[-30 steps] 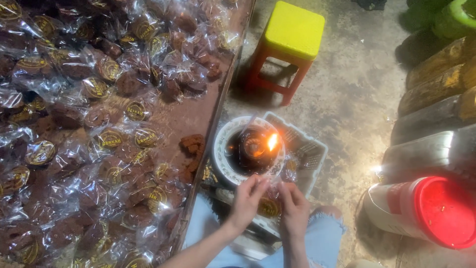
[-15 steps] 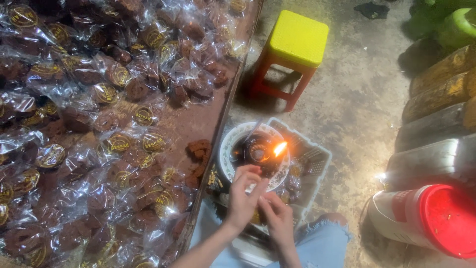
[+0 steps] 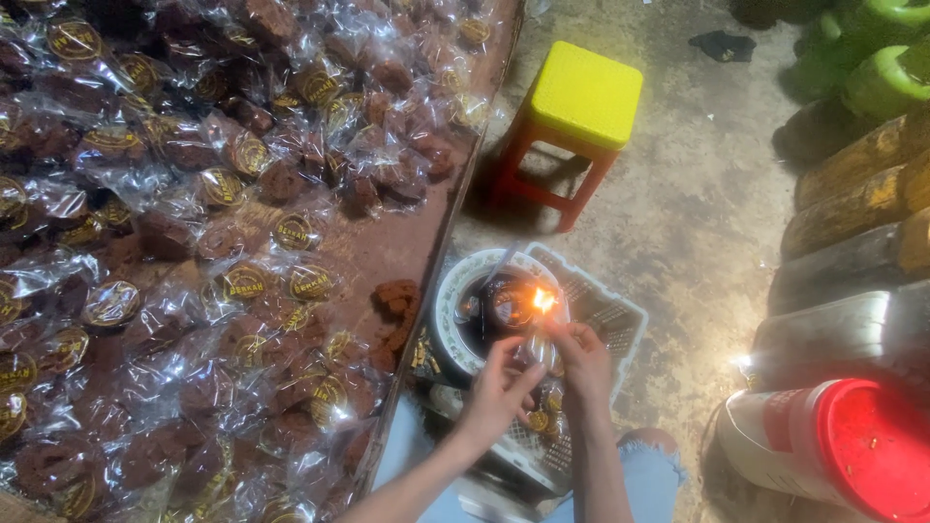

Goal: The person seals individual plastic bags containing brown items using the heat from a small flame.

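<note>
1. Above a white plastic basket (image 3: 620, 320) on the floor: both hands raised together beside a small flame (image 3: 543, 300).
2. Left hand (image 3: 499, 387): grip pinched shut on a clear plastic wrapper (image 3: 536, 351), edge held up near the flame.
3. Right hand (image 3: 581, 353): fingers closed on the same wrapper, touching the left fingertips.
4. Just beyond the hands: a round patterned plate (image 3: 448, 310) carrying a dark candle holder, flame at its right rim.
5. To the left: a brown counter (image 3: 378, 247) covered with wrapped dark cakes (image 3: 223, 213) bearing gold round labels.
6. Farther off: yellow stool (image 3: 584, 95), red-lidded bucket (image 3: 852, 450).
</note>
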